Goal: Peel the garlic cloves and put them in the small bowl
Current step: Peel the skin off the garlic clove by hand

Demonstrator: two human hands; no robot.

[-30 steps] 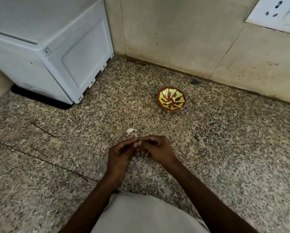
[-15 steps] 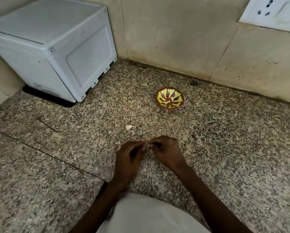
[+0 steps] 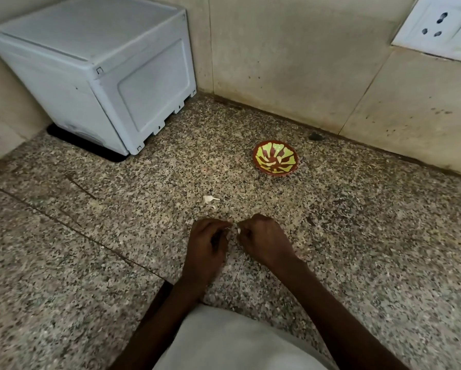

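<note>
Garlic clove [image 3: 234, 229] sits pinched between left hand [image 3: 206, 245] and right hand [image 3: 264, 240]. It looks tiny, light and slippery, so grab its ends.

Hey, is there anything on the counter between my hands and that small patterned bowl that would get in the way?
Nothing blocks it. Only small white garlic scraps lie on the counter, just beyond the left hand and right hand, left of the straight line to the small bowl.
</note>
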